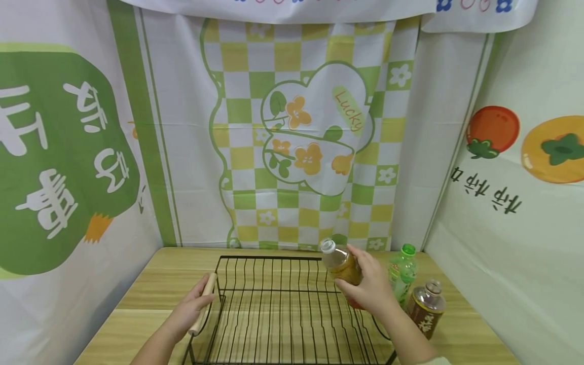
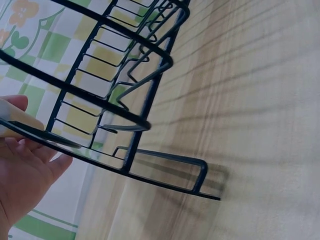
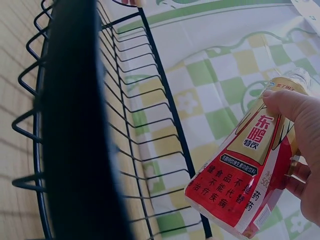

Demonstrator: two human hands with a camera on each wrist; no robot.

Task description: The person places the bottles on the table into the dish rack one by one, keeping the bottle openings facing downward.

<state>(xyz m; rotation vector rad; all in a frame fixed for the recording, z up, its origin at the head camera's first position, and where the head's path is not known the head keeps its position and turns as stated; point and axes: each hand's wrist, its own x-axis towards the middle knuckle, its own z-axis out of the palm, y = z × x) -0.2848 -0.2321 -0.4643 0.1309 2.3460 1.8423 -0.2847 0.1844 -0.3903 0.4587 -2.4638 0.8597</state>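
Note:
A black wire rack (image 1: 292, 290) with wooden handles stands on the table. At its left side the left hand (image 1: 184, 312) holds the pale wooden handle (image 1: 204, 304); in the left wrist view the fingers of that hand (image 2: 30, 175) curl around the handle (image 2: 20, 119). Over the rack's right part, the right hand (image 1: 371, 281) grips a bottle (image 1: 344, 266) with a white cap, tilted. In the right wrist view the right hand (image 3: 302, 130) pinches this bottle near its top, and its red and gold label (image 3: 240, 170) shows.
Right of the rack stand a green bottle (image 1: 402, 274) and a brown-labelled bottle (image 1: 426, 309). The wooden table (image 1: 146, 289) extends on both sides of the rack. Patterned cloth (image 1: 182, 126) hangs behind and at both sides.

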